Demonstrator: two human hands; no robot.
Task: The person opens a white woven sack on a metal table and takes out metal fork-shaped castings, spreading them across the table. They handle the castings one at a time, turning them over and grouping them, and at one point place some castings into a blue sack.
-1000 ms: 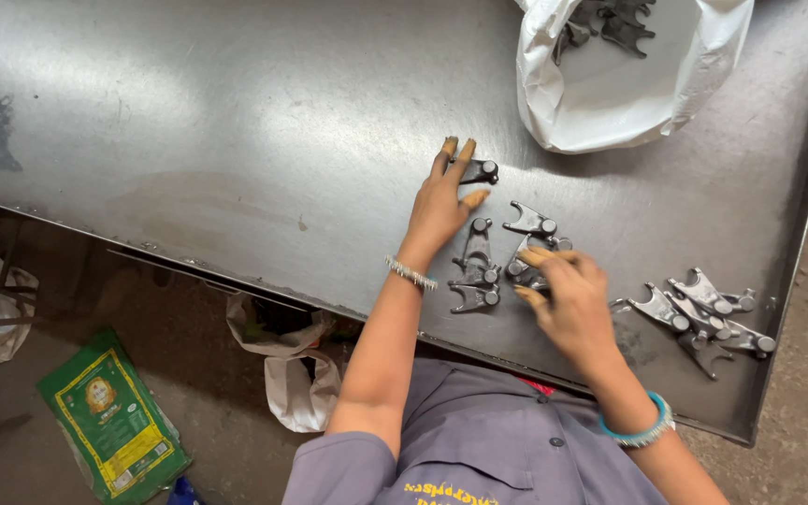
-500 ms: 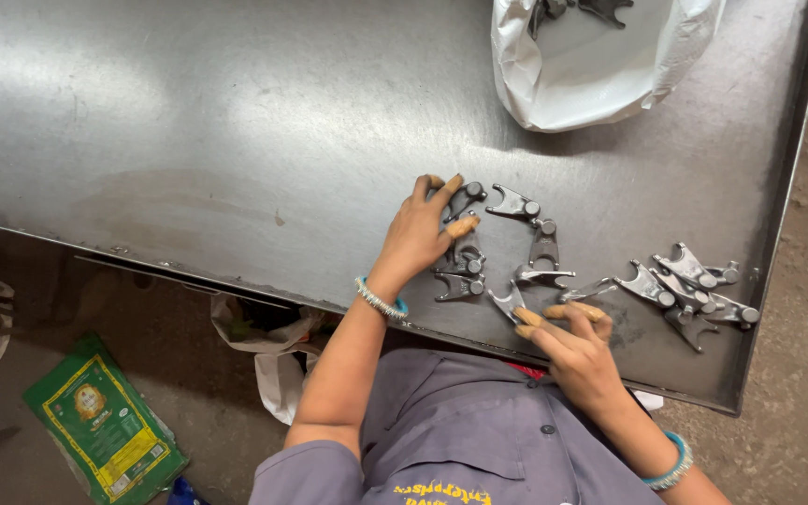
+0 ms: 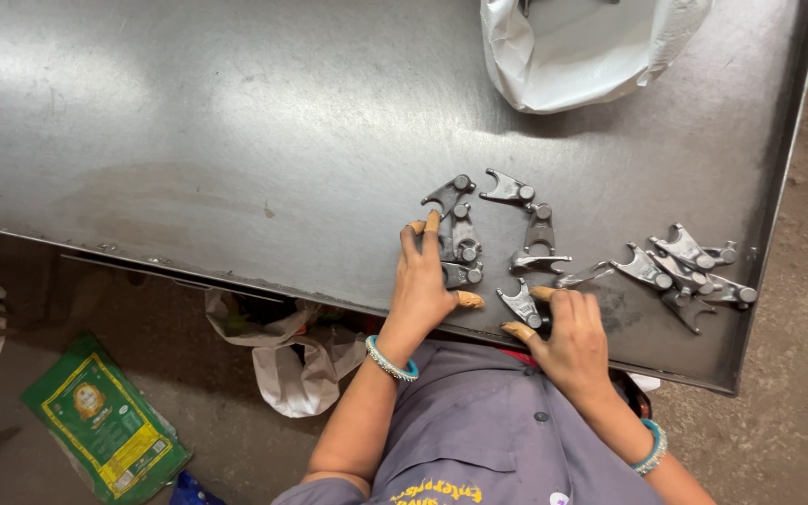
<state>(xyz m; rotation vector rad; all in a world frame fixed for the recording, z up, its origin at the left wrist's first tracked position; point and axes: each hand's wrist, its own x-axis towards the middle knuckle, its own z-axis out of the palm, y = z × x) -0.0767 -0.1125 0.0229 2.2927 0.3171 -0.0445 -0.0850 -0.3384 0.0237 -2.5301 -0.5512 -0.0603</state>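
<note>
Left hand (image 3: 425,281) splayed flat beside small grey forged metal forks (image 3: 465,238) arranged on steel table (image 3: 189,140); right hand (image 3: 568,332) pinches one fork (image 3: 523,304) at near edge. Best seated flush, gently.

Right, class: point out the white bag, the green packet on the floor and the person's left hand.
white bag (image 3: 572,65), head view, on its front wall.
green packet (image 3: 105,421), head view, on its printed face.
left hand (image 3: 425,281), head view, on its back.

Left hand (image 3: 425,279) flat, fingers spread, right hand (image 3: 568,335) curled, fingertips pinching, forearms angled inward
</note>
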